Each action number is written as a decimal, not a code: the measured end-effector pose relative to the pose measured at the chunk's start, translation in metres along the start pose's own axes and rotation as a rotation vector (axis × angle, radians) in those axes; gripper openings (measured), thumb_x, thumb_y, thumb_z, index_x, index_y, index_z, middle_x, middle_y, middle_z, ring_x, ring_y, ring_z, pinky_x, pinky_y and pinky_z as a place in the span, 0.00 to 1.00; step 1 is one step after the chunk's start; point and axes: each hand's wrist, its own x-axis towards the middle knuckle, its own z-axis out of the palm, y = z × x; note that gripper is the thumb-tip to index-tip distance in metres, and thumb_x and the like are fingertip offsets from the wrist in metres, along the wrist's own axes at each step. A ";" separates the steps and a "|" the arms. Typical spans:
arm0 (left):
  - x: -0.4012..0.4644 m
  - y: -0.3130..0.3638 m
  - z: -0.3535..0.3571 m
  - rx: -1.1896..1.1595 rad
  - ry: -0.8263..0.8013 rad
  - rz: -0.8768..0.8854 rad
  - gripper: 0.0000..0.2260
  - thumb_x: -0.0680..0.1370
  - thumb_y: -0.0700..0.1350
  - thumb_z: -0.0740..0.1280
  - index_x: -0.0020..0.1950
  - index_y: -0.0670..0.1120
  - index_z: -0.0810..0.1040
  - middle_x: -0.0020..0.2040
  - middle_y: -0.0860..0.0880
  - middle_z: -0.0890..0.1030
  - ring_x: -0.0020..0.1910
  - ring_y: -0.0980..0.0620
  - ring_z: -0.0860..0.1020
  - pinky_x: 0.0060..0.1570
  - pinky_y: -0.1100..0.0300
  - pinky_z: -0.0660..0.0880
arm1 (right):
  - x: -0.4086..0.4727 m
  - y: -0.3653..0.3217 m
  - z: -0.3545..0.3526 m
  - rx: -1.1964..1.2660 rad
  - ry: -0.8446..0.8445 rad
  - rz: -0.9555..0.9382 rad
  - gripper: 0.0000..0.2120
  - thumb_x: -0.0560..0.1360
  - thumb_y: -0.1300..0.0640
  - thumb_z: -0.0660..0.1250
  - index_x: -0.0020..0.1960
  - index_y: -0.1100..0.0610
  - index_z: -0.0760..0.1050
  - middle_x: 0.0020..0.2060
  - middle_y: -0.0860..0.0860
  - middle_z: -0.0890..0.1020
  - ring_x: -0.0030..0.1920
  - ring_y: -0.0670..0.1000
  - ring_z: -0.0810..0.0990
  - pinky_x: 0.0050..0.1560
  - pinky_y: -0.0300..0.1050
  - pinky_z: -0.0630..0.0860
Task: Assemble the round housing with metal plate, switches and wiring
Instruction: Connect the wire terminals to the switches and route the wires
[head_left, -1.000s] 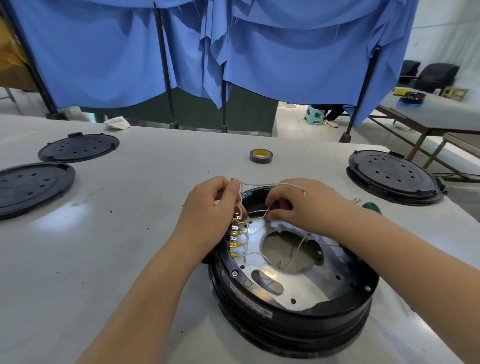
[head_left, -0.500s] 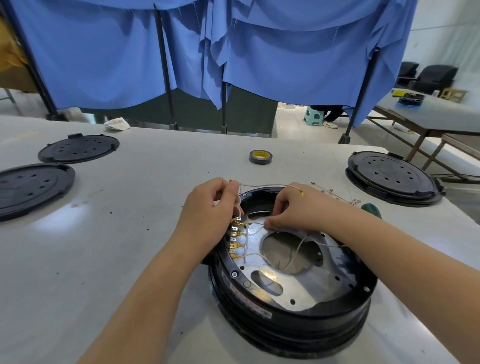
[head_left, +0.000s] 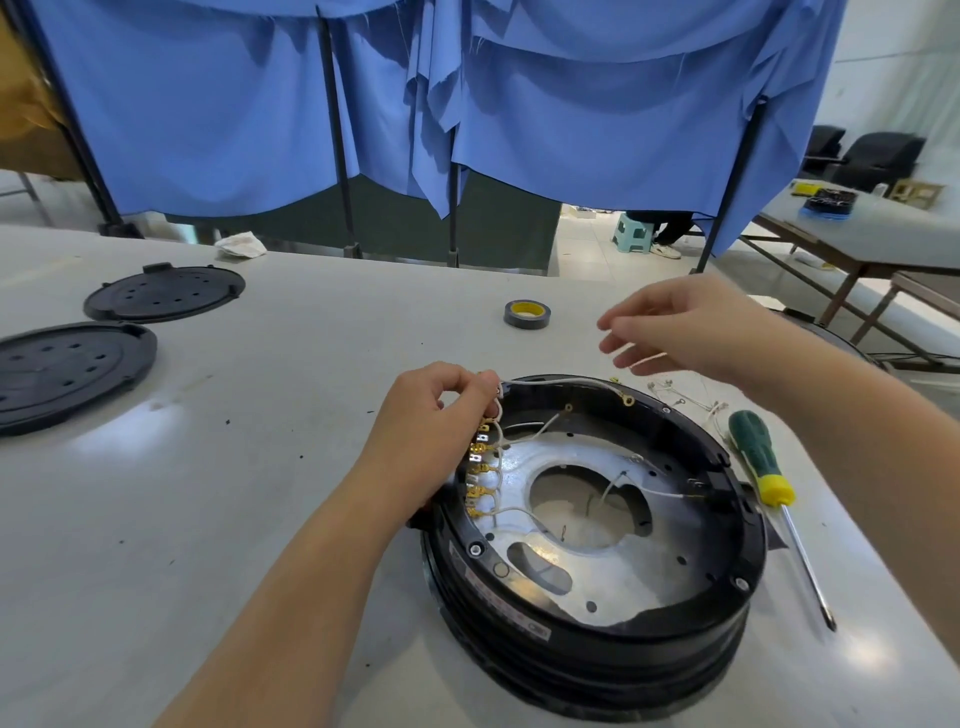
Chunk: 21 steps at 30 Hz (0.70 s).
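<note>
The round black housing (head_left: 597, 639) lies on the table in front of me, with the shiny metal plate (head_left: 639, 571) seated inside it. A row of brass switch terminals (head_left: 480, 467) runs along its left inner rim, with thin white wires leading from them across the plate. My left hand (head_left: 436, 410) pinches the end of a white wire (head_left: 561, 383) at the top of that row. My right hand (head_left: 691, 327) hovers above the housing's far rim with its fingers loosely spread. A short pale wire shows blurred just under its fingers.
A green and yellow screwdriver (head_left: 758, 457) lies to the right of the housing, and loose wires with ring lugs (head_left: 680, 397) lie behind it. A roll of tape (head_left: 526, 314) sits further back. Two black lids (head_left: 166, 292) (head_left: 67, 369) rest at the far left.
My right hand has lifted out of the housing and moved up and to the right, uncovering the plate and the screwdriver. My left hand stays at the terminals.
</note>
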 end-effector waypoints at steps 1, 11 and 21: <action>0.000 0.000 0.000 -0.007 -0.001 -0.007 0.13 0.78 0.52 0.66 0.33 0.56 0.81 0.38 0.61 0.82 0.41 0.64 0.78 0.44 0.68 0.69 | -0.003 -0.003 0.005 -0.036 -0.008 -0.066 0.04 0.76 0.56 0.68 0.47 0.53 0.81 0.41 0.48 0.85 0.39 0.43 0.84 0.40 0.32 0.80; -0.001 -0.001 0.010 -0.028 -0.026 0.034 0.16 0.76 0.48 0.70 0.27 0.55 0.82 0.50 0.58 0.79 0.47 0.64 0.79 0.46 0.66 0.72 | -0.015 -0.004 0.063 -0.488 -0.098 -0.374 0.04 0.74 0.54 0.70 0.48 0.47 0.82 0.41 0.42 0.82 0.43 0.43 0.79 0.46 0.39 0.75; -0.001 -0.003 0.010 0.046 -0.062 0.035 0.14 0.77 0.47 0.69 0.31 0.52 0.83 0.54 0.57 0.78 0.52 0.62 0.77 0.54 0.62 0.72 | -0.015 0.011 0.073 -0.155 -0.116 -0.398 0.09 0.73 0.65 0.67 0.49 0.54 0.80 0.39 0.45 0.83 0.39 0.42 0.81 0.42 0.34 0.77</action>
